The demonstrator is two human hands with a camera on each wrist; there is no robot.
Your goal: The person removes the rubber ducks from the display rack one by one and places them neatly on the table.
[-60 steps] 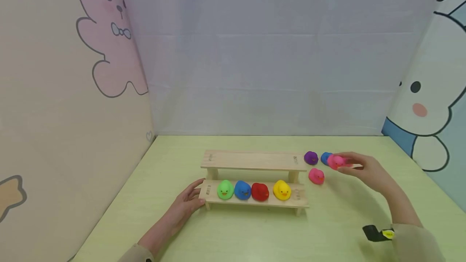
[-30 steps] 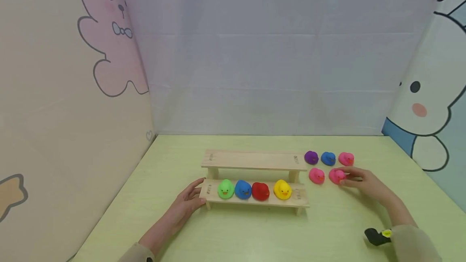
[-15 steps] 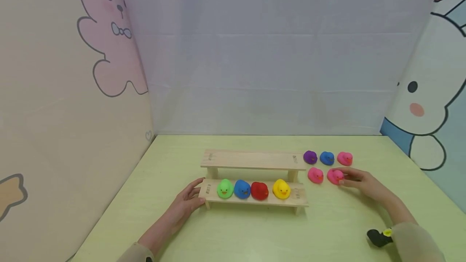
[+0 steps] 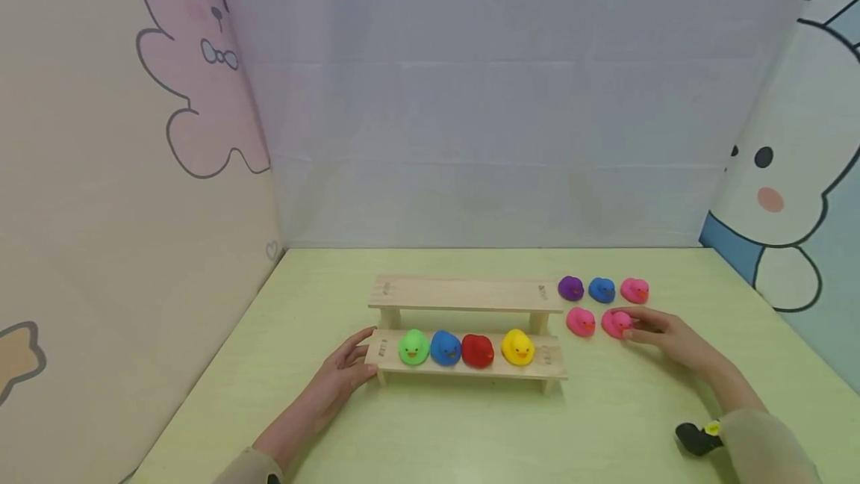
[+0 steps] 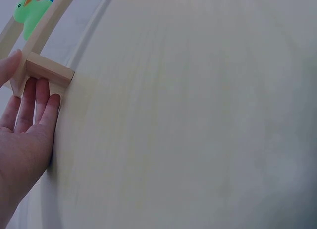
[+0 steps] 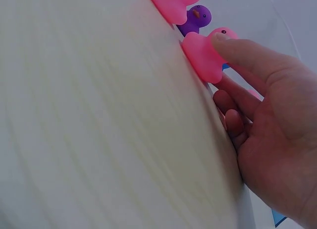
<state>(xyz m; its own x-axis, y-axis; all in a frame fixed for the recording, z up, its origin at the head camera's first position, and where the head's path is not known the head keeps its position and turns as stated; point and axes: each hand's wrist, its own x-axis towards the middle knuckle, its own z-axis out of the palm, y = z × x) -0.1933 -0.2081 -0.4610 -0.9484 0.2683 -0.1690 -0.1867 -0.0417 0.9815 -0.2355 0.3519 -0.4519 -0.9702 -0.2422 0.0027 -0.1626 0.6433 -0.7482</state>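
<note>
A two-tier wooden stand [image 4: 463, 295] sits mid-table, with a green duck [image 4: 413, 348], blue duck [image 4: 446, 348], red duck [image 4: 478, 351] and yellow duck [image 4: 518, 348] along its lower step. My left hand [image 4: 344, 370] grips the left end of that step; in the left wrist view the thumb is at the board and the fingers reach beside the leg [image 5: 49, 69]. To the right, my right hand [image 4: 672, 338] pinches a pink rubber duck [image 4: 614, 323] at table level, thumb on its head in the right wrist view. Another pink duck [image 4: 581, 322] sits just left of it.
Behind the held duck, a purple duck [image 4: 570, 288], a blue duck [image 4: 601, 290] and a third pink duck [image 4: 634, 290] form a row on the table [image 4: 470, 432]. A black strap with a yellow tag [image 4: 699, 439] hangs by the right sleeve. Printed cloth walls enclose the table.
The right hand brought the pink duck from in front of the back row down to the table beside the other pink duck, then stayed there. The left hand keeps its place on the stand.
</note>
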